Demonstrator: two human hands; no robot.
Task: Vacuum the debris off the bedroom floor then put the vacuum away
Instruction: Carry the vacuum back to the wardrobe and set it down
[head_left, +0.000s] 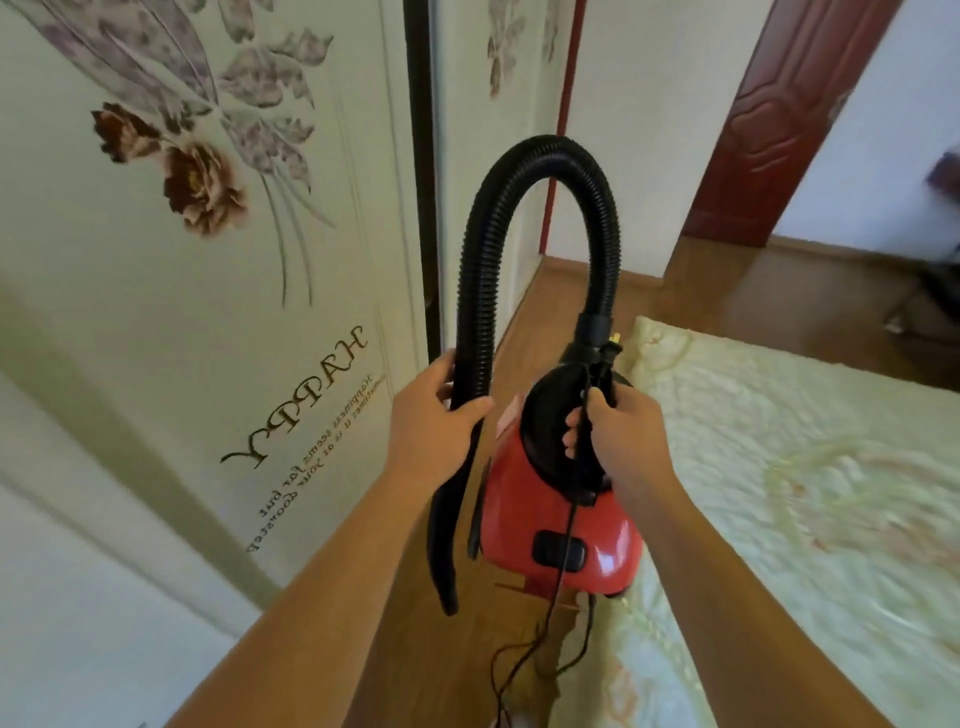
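A small red vacuum (602, 525) with a black top hangs in the air in front of me, above the wooden floor (545, 322). My right hand (618, 431) grips its black handle together with the power cord (558, 577) and plug. A black ribbed hose (524, 171) arches up from the vacuum's front and comes down on the left. My left hand (436, 415) is closed around the hose's lower end, just above the black crevice nozzle (447, 545), which points down. The cord trails in loops to the floor below.
A white wardrobe (208, 312) with flower decals and lettering fills the left side. A bed with a pale green quilt (779, 493) lies on the right. Between them runs a narrow strip of floor. A dark red door (769, 119) stands open at the back right.
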